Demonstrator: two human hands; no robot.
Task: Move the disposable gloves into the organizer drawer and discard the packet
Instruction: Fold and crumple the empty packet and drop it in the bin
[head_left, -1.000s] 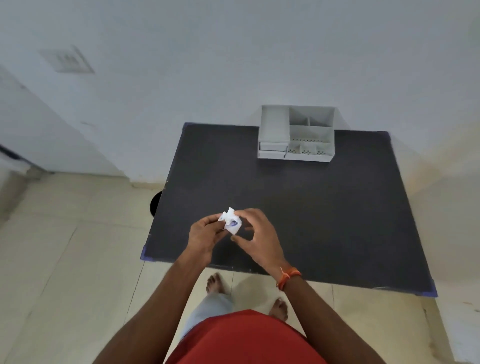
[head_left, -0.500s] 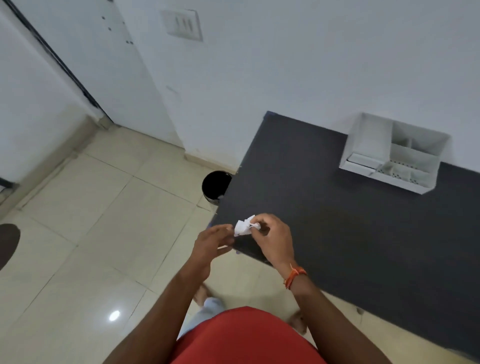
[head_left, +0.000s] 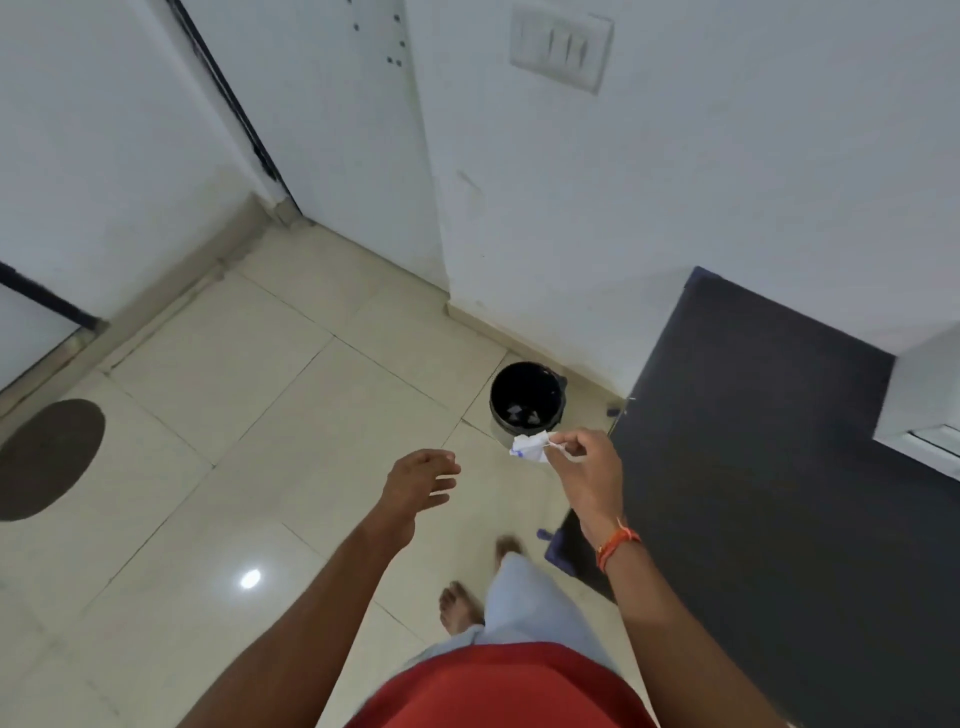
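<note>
My right hand (head_left: 589, 470) pinches a crumpled white packet (head_left: 530, 448) with blue print between thumb and fingers. The packet hangs just in front of a small black bin (head_left: 525, 397) that stands on the floor by the wall, with a few scraps inside. My left hand (head_left: 421, 480) floats empty to the left of the packet, fingers spread. Only a corner of the white organizer (head_left: 919, 410) shows at the right edge, on the dark table (head_left: 769, 467). No gloves are visible.
Cream floor tiles (head_left: 260, 415) fill the left and middle. A white wall with a switch plate (head_left: 561, 44) rises behind the bin. A door frame (head_left: 234, 109) stands at the upper left and a round dark mat (head_left: 47, 457) lies at the left edge. My bare feet (head_left: 460, 608) stand near the table's corner.
The view has swung left from the table toward the floor and bin. My left hand has let go of the packet and opened. My right hand now carries it alone, near the bin.
</note>
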